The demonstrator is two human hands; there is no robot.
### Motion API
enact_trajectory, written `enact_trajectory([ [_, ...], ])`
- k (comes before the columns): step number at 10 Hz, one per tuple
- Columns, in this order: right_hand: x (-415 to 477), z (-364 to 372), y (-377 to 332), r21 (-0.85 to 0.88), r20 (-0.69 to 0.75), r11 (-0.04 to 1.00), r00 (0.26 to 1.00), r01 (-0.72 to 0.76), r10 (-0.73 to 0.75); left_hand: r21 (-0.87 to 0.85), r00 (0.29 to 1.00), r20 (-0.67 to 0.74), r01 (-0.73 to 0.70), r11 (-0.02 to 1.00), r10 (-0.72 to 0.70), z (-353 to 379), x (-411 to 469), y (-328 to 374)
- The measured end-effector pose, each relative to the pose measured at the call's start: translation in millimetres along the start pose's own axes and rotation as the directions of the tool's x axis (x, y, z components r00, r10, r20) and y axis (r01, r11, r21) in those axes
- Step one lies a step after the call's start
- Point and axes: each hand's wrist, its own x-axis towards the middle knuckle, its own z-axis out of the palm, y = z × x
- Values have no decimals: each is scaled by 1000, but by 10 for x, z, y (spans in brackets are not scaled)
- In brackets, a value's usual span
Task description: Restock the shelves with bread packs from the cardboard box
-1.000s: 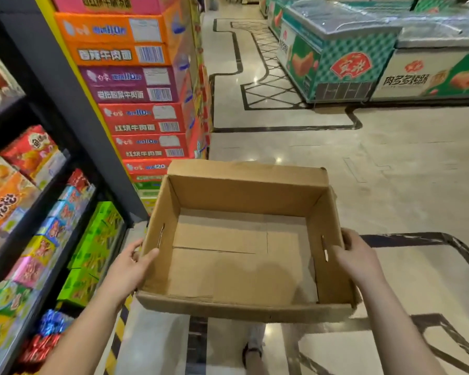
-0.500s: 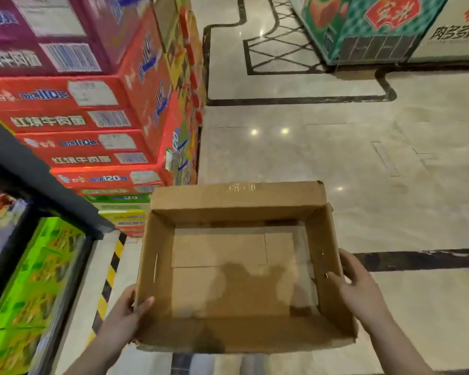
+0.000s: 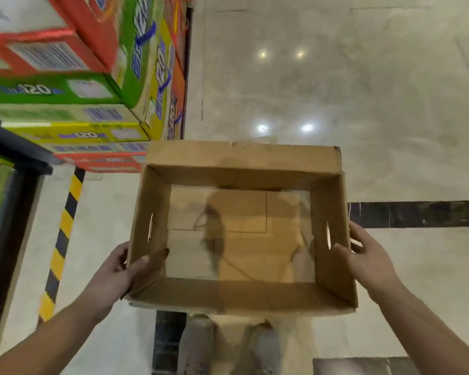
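I hold the cardboard box (image 3: 241, 296) by its side walls: my left hand (image 3: 114, 274) clasps the near left corner with the thumb inside, and my right hand (image 3: 363, 261) pinches the right wall beside its slot, thumb over the rim. Between the two grips the brown bottom flaps show plainly. Beyond the left grip stand stacked cartons (image 3: 65, 85) in red, green and yellow, a yellow-and-black stripe (image 3: 63, 234) runs outside that hand, and pale polished floor (image 3: 336, 104) spreads past the right grip.
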Motion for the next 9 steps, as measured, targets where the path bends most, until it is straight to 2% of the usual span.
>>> enact_trajectory([
  [3,713,726,434,-53,43,997,997,-65,67,-4,1000,8,-6,1000,6,298,749,-400],
  [6,920,966,525,-76,91,996,994,-53,59,-75,996,-23,88,993,-90,453,996,-533],
  [8,856,894,455,-156,89,987,994,-46,61,-4,993,-25,117,993,-117,437,965,-454],
  [9,808,754,309,-200,51,979,997,-47,58,79,993,-76,99,992,-93,259,871,-244],
])
